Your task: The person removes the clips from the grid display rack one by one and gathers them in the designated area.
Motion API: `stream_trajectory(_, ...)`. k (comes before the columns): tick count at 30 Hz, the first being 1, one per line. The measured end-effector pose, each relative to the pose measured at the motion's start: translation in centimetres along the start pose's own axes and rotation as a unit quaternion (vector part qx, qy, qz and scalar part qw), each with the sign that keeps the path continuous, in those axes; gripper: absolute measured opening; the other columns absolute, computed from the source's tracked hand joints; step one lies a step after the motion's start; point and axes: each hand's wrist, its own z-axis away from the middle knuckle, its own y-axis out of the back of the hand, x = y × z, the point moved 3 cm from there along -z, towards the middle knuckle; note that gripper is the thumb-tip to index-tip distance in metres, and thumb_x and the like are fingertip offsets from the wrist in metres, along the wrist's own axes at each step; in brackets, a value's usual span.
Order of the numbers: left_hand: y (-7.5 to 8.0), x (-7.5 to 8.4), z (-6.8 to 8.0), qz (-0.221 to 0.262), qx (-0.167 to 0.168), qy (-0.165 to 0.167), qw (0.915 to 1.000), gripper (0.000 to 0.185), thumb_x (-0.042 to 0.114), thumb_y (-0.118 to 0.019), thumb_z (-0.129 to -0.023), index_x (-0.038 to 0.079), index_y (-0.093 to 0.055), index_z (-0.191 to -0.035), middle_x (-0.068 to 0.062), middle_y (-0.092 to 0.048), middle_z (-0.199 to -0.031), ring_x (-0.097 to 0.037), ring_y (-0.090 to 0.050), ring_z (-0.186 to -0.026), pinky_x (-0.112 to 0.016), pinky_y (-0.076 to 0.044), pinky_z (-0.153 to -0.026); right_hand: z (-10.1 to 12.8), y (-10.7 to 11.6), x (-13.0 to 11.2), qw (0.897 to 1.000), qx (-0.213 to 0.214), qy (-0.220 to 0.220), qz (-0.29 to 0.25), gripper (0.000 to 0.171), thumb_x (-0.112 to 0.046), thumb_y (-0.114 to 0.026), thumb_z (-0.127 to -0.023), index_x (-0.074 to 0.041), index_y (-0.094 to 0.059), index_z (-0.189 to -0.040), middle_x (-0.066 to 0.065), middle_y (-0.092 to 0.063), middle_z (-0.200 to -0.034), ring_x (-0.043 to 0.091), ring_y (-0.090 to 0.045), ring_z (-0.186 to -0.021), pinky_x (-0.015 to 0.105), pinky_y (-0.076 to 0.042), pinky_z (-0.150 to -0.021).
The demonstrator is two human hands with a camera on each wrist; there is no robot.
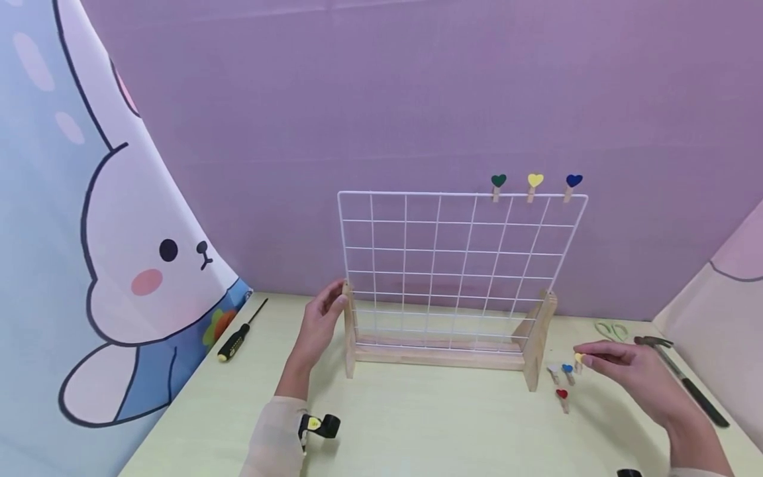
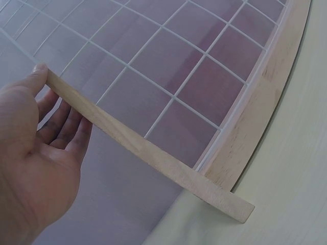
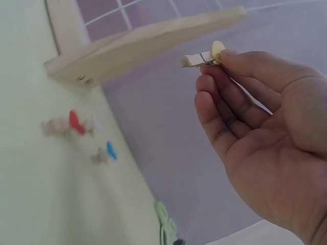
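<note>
My left hand [image 1: 318,328] grips the top of the left side post of a wooden stand [image 1: 441,358], thumb on one side and fingers behind. The stand holds up a white wire grid [image 1: 441,193]. Clipped along its top bar, toward the right, are a green heart clothespin [image 1: 498,181], a yellow one and a dark blue one. My right hand [image 1: 638,374] pinches another yellow heart clothespin [image 3: 202,58] between thumb and fingers, raised above the table right of the stand. Below it lie white [image 1: 553,371], blue [image 1: 568,370] and red [image 1: 562,395] heart clothespins.
A hammer [image 1: 685,381] lies at the right edge of the table, near green-handled scissors [image 1: 612,330]. On the far left is a black and yellow screwdriver [image 1: 235,341]. A purple cloth [image 1: 268,165] hangs behind, and a rabbit-print cloth [image 1: 137,232] hangs on the left.
</note>
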Motion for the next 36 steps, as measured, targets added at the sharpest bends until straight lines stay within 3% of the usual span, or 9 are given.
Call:
stream_trajectory(6, 0.1, -0.1, 0.0, -0.001, -0.005, 0.004, 1.0000, 0.046, 0.025, -0.058, -0.106, 0.011, -0.052, -0.150, -0.014, -0.060, -0.143, -0.008, -0.059, -0.120, -0.013, -0.050, -0.103, 0.2, -0.6, 2.3, 0.998, -0.054, -0.020, -0.039, 0.034, -0.018, -0.065, -0.103, 0.003, -0.068, -0.129, -0.020, -0.074, -0.117, -0.014, -0.062, -0.106, 0.009, -0.050, -0.082)
stream_trajectory(11, 0.2, 0.0, 0.0, -0.009, 0.005, 0.003, 0.9999, 0.044, 0.023, -0.058, -0.107, 0.011, -0.053, -0.149, -0.013, -0.061, -0.142, -0.009, -0.059, -0.119, -0.013, -0.050, -0.102, 0.2, -1.3, 4.2, 0.993, -0.096, -0.043, -0.053, 0.035, -0.019, -0.064, -0.103, 0.003, -0.067, -0.130, -0.012, -0.075, -0.120, -0.011, -0.063, -0.107, 0.011, -0.050, -0.084)
stream_trajectory(19, -0.1, -0.3, -0.2, -0.006, -0.005, 0.002, 1.0000, 0.046, 0.026, -0.059, -0.106, 0.010, -0.053, -0.149, -0.014, -0.061, -0.142, -0.007, -0.061, -0.118, -0.015, -0.051, -0.104, 0.3, -2.1, 6.1, 0.986, -0.146, -0.019, -0.078, 0.032, -0.013, -0.064, -0.102, 0.007, -0.067, -0.127, -0.018, -0.074, -0.118, -0.010, -0.064, -0.104, 0.012, -0.052, -0.083)
stream_trajectory(36, 0.1, -0.2, -0.1, -0.010, -0.002, -0.002, 1.0000, 0.045, 0.026, -0.059, -0.106, 0.012, -0.053, -0.149, -0.014, -0.062, -0.140, -0.009, -0.060, -0.118, -0.014, -0.051, -0.102, 0.1, -3.1, 7.1, 0.993, -0.104, 0.018, -0.053, 0.022, -0.007, -0.068, -0.098, 0.006, -0.073, -0.116, -0.016, -0.077, -0.107, -0.010, -0.064, -0.096, 0.012, -0.053, -0.077)
